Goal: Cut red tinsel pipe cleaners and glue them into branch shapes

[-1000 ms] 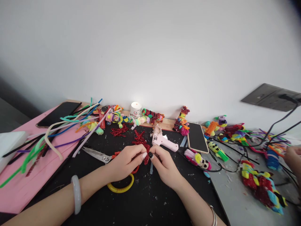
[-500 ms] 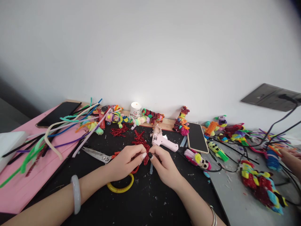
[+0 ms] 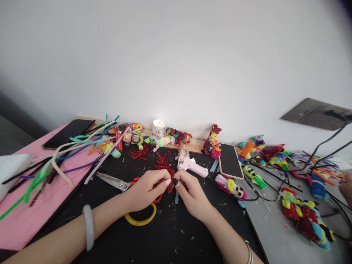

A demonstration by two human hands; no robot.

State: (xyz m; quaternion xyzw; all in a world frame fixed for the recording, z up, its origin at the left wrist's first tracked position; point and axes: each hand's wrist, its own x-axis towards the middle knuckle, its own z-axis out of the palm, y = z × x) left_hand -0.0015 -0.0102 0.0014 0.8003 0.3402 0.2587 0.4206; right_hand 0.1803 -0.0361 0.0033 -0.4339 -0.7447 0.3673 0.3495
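My left hand [image 3: 150,189] and my right hand [image 3: 191,192] meet over the black mat, thumbs and index fingers pinched close together. Whatever lies between the fingertips is too small or hidden to make out. Just behind them rests a pile of short red tinsel pipe cleaner pieces [image 3: 165,163], with a second red pile [image 3: 139,153] farther back. A pink glue gun [image 3: 194,165] lies beyond my right hand. Scissors [image 3: 114,180] lie beneath my left hand and wrist, a yellow handle loop [image 3: 141,220] showing in front.
Long pipe cleaners [image 3: 62,157] spread over a pink board [image 3: 35,216] on the left. A paper cup [image 3: 158,128], pipe cleaner figures [image 3: 211,141] and a phone [image 3: 231,161] line the back. On the right are cables, more figures [image 3: 306,220] and another person's hand [image 3: 346,187].
My hands keep nearly the same pinched pose. At the right edge, the other person's hand has drawn back to the right, away from the blue pipe cleaner piece.
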